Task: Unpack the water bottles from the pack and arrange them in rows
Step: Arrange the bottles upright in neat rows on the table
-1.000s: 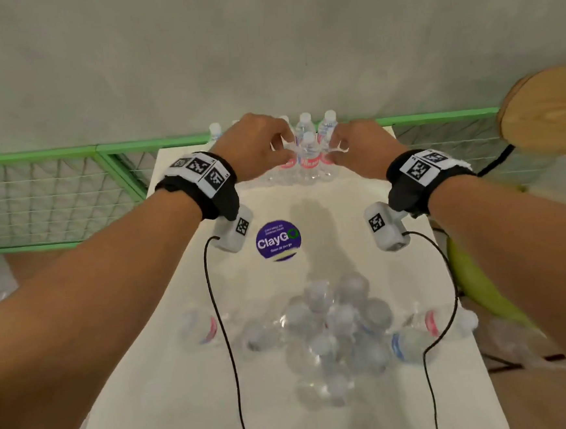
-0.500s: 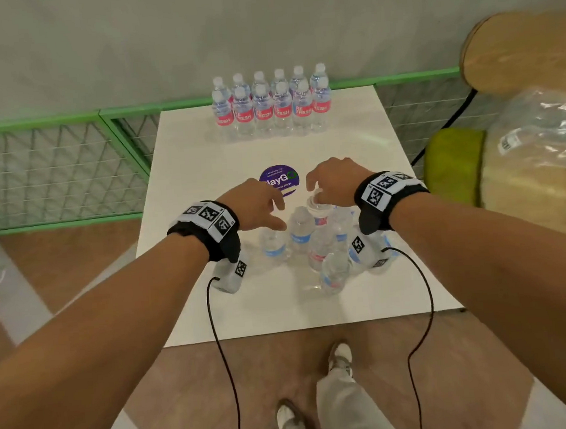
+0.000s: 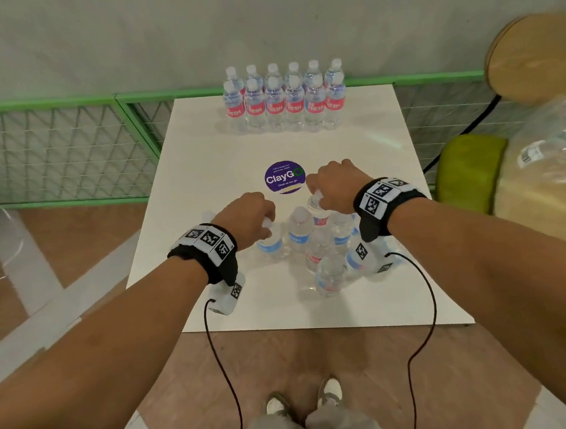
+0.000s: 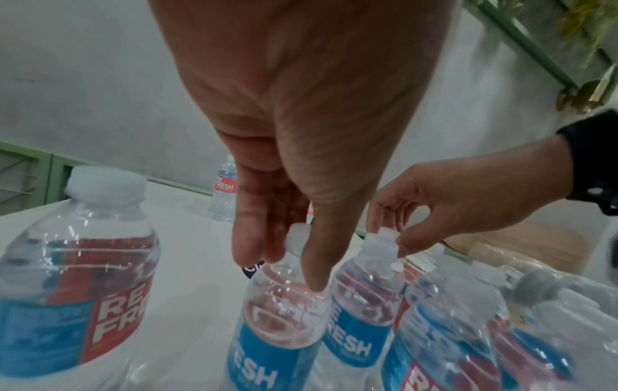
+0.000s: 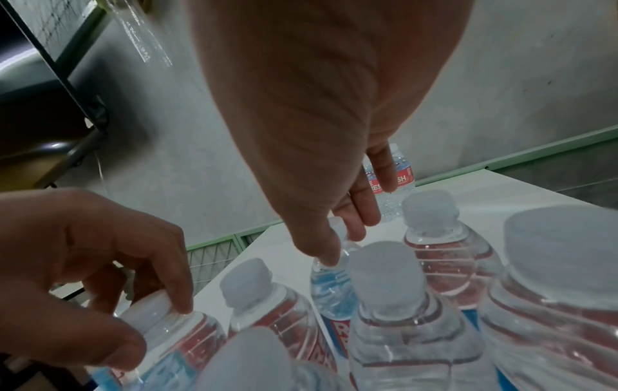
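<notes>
1. Fingertips of left hand (image 3: pixel 253 213) pinch the white cap and neck of one bottle (image 4: pixel 284 312); thumb on one side, fingers on the other, narrow grip.
2. Right hand (image 3: pixel 335 186) does the same on a second bottle (image 5: pixel 332 285): thumb and fingers closed round its cap, bottle upright.
3. Both gripped bottles sit at the far edge of a loose cluster of bottles (image 3: pixel 322 252) on the near half of the white table (image 3: pixel 204 173). Left-hand bottle is at the cluster's left end, right-hand bottle at its far right.
4. Bottle look: small clear plastic, ribbed shoulders, white screw cap, wrap label half blue, half red, white "REFRESH" lettering. Water inside, caps on.
5. Cluster bottles stand upright, touching or just beside each other, labels turned every which way.
6. Two tidy rows of bottles (image 3: pixel 284 104) stand at the table's far edge, six per row, red label faces toward the camera.
7. Round purple ClayGo sticker (image 3: pixel 283 177) lies between rows and cluster, just beyond the hands.
8. Both wrists carry black bands with marker tags and cabled cameras.
</notes>
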A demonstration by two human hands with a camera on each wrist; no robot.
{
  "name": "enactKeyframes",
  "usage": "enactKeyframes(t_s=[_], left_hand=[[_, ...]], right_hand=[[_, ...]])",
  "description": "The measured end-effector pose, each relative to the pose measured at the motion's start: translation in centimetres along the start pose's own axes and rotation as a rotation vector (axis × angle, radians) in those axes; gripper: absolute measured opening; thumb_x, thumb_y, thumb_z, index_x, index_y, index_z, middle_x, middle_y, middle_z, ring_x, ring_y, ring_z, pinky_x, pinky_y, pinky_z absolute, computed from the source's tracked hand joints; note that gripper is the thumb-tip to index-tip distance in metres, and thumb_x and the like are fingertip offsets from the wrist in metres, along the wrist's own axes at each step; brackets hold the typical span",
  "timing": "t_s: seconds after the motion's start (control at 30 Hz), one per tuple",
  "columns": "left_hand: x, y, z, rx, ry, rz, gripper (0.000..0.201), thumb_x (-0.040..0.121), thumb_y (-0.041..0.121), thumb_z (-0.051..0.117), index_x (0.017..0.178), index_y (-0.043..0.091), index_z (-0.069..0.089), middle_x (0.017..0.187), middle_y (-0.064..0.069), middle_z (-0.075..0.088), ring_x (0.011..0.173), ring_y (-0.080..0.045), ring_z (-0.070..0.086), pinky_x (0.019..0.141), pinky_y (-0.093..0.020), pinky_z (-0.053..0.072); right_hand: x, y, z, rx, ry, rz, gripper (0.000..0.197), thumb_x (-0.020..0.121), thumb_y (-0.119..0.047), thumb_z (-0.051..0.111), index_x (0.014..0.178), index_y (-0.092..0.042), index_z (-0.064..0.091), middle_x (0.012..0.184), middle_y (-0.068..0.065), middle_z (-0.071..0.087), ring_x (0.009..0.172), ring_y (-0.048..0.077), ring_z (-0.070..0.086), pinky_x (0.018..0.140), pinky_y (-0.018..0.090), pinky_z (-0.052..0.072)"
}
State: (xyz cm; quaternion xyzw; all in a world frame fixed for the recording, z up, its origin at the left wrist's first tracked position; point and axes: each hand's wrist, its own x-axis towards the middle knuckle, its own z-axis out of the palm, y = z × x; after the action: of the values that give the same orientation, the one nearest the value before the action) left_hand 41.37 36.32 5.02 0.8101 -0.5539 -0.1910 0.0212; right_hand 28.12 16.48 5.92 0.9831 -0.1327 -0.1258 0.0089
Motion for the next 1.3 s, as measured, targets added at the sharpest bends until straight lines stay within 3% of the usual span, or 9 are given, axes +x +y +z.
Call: enactKeyframes(t_s=[0.17, 0.3, 0.43, 0.53, 0.9, 1.3], left_hand=[[1.4, -1.6, -2.8, -0.027, 0.061, -0.023, 0.027, 0.084, 0.025, 0.075, 0.109, 0.017, 0.069, 0.102, -0.002, 0.055, 0.088, -0.016, 0.044, 0.076, -0.029, 0.039], [4.2, -4.0, -6.7, -0.030, 0.119, -0.043, 0.025, 0.084, 0.025, 0.073, 0.108, 0.018, 0.069, 0.099, -0.001, 0.055, 0.088, -0.019, 0.049, 0.077, -0.031, 0.044], [8.5, -7.2, -9.9, -0.009, 0.136, -0.058, 0.026, 0.085, 0.022, 0.072, 0.111, 0.018, 0.068, 0.102, -0.001, 0.054, 0.098, -0.025, 0.055, 0.080, -0.032, 0.045], [12.2, -9.5, -11.2, -0.001, 0.132, -0.072, 0.027, 0.087, 0.020, 0.072, 0.114, 0.019, 0.068, 0.108, -0.004, 0.054, 0.101, -0.025, 0.055, 0.083, -0.033, 0.046], [23.5, -17.3, -13.9, -0.033, 0.098, -0.042, 0.027, 0.086, 0.014, 0.071, 0.112, 0.020, 0.069, 0.111, -0.003, 0.056, 0.102, -0.025, 0.059, 0.087, -0.035, 0.049], [26.1, -21.5, -13.6, -0.103, 0.123, 0.032, 0.030, 0.085, 0.004, 0.064, 0.109, 0.023, 0.068, 0.117, 0.002, 0.056, 0.105, -0.021, 0.055, 0.088, -0.035, 0.049]], right_hand=[[1.8, 1.3, -1.6, 0.076, 0.040, -0.006, 0.028, 0.089, -0.036, 0.060, 0.112, -0.021, 0.056, 0.098, 0.005, 0.060, 0.092, 0.028, 0.056, 0.080, 0.037, 0.035], [5.5, 2.4, -4.2, 0.123, 0.099, 0.011, 0.027, 0.088, -0.035, 0.059, 0.109, -0.020, 0.056, 0.094, 0.003, 0.057, 0.086, 0.026, 0.053, 0.076, 0.035, 0.035], [10.5, 2.7, -6.1, 0.166, 0.151, 0.046, 0.028, 0.087, -0.035, 0.059, 0.111, -0.020, 0.056, 0.100, 0.005, 0.061, 0.093, 0.029, 0.056, 0.082, 0.039, 0.042], [14.7, 2.6, -6.6, 0.179, 0.179, 0.055, 0.030, 0.087, -0.037, 0.059, 0.111, -0.020, 0.058, 0.102, 0.006, 0.063, 0.095, 0.030, 0.058, 0.078, 0.037, 0.042], [28.3, 2.9, -6.6, 0.182, 0.171, 0.130, 0.033, 0.088, -0.032, 0.058, 0.118, -0.017, 0.057, 0.108, 0.008, 0.063, 0.100, 0.031, 0.057, 0.083, 0.040, 0.042], [33.3, 1.8, -6.3, 0.179, 0.241, 0.139, 0.029, 0.091, -0.032, 0.057, 0.117, -0.019, 0.055, 0.109, 0.006, 0.060, 0.106, 0.028, 0.054, 0.086, 0.039, 0.043]])
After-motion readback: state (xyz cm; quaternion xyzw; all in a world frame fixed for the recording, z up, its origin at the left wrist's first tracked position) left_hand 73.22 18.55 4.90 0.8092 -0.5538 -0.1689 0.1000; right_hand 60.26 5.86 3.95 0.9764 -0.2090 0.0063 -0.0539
